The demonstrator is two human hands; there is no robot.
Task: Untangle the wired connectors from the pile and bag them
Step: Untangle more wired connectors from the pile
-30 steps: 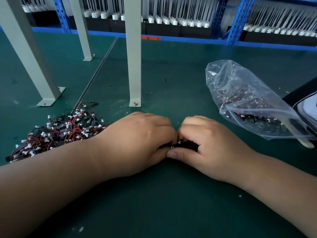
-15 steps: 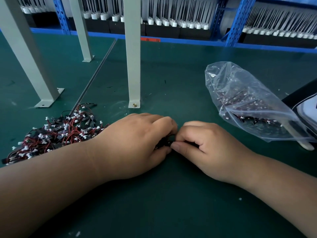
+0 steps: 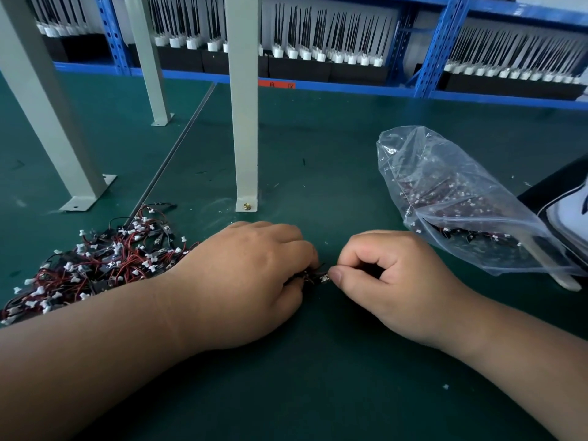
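Note:
A tangled pile of wired connectors (image 3: pixel 95 265), red and black leads with white plugs, lies on the green mat at the left. In the middle of the mat my left hand (image 3: pixel 248 278) curls over a small bunch of connectors (image 3: pixel 313 276), mostly hidden under its fingers. My right hand (image 3: pixel 391 281) pinches one end of that bunch between thumb and forefinger. A clear plastic bag (image 3: pixel 461 202) holding several connectors lies to the right, its mouth toward the near right.
Grey steel frame legs (image 3: pixel 246 122) stand bolted to the green mat (image 3: pixel 318 393) behind the hands, with a thin rod lying diagonally. Blue shelving (image 3: pixel 445 46) with rows of black antennas runs along the back. A dark and white object (image 3: pixel 569 202) sits at the right edge.
My hands have drawn slightly apart: the right hand has slid a little right, exposing a short stretch of the connector bunch between them. The pile and bag stay put.

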